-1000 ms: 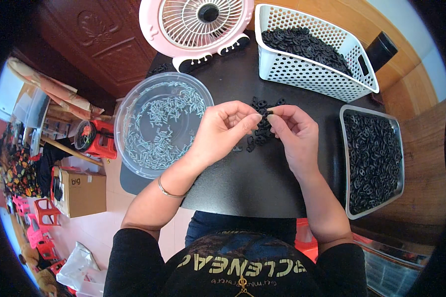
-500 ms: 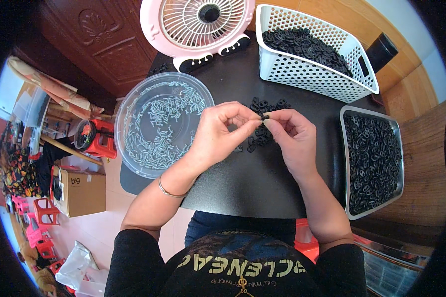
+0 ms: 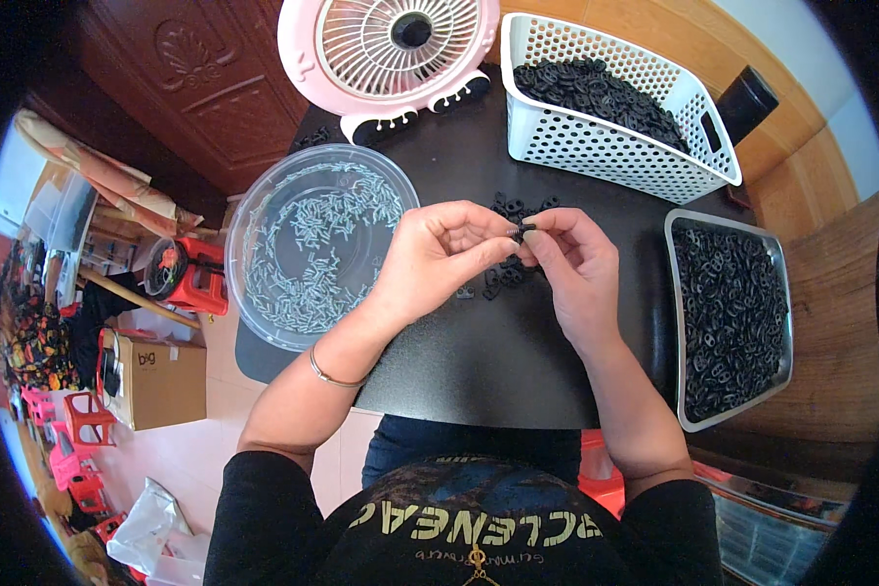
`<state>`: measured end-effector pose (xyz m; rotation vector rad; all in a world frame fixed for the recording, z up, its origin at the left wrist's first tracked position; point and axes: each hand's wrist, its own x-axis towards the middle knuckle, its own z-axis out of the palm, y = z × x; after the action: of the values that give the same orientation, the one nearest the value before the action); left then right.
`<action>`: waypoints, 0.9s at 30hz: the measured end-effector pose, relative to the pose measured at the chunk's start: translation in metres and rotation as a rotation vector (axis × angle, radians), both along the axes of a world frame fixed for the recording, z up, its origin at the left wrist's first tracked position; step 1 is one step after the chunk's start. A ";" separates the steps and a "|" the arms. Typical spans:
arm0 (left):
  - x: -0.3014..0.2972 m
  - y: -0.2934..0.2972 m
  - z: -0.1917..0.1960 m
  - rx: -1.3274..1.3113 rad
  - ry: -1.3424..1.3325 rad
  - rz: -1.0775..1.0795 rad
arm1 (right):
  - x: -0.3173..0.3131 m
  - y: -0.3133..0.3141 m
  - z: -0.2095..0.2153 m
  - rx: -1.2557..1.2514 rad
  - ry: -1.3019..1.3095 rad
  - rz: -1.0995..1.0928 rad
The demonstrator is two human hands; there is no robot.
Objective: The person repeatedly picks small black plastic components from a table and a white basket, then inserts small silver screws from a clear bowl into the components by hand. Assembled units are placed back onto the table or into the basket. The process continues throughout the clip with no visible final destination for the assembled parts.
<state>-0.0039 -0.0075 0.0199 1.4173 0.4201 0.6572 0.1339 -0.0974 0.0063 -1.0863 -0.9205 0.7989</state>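
Note:
Above the middle of the table, my two hands meet fingertip to fingertip. My left hand [image 3: 430,252] pinches a small silvery piece that looks like a ribbed spring [image 3: 513,233]. Between thumb and forefinger, my right hand [image 3: 578,269] grips a small black plastic part [image 3: 528,228], close against the spring. Fingertips partly hide both pieces. Beneath and behind the hands lies a loose pile of black plastic parts [image 3: 503,278] with holes. Left of my left hand stands a round clear tub [image 3: 236,283] holding many small silvery pieces [image 3: 313,303].
A white perforated basket [image 3: 596,174] of black parts stands at the back right. A metal tray [image 3: 690,425] with more black parts is at the right. At the back stands a pink fan [image 3: 298,44]. A cardboard box [image 3: 171,381] and red stools [image 3: 205,278] are on the left.
The right fingertips have shifted slightly, and the silvery spring now shows between the hands beside the black part. The whole view has moved a little.

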 end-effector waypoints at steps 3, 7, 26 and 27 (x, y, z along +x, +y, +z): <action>0.000 0.002 -0.003 -0.041 -0.065 0.000 | -0.001 0.000 0.000 0.047 -0.161 -0.076; 0.001 0.003 0.000 -0.112 -0.067 -0.003 | 0.007 0.002 0.002 0.235 -0.711 -0.272; 0.000 0.007 -0.006 -0.119 -0.108 0.002 | 0.001 0.003 0.001 0.123 -0.568 -0.204; 0.000 0.007 -0.006 -0.115 -0.108 0.002 | 0.002 0.004 0.000 0.147 -0.591 -0.204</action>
<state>-0.0038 -0.0003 0.0140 1.2662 0.3681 0.6973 0.1356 -0.0939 0.0062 -1.2868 -1.3117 0.2298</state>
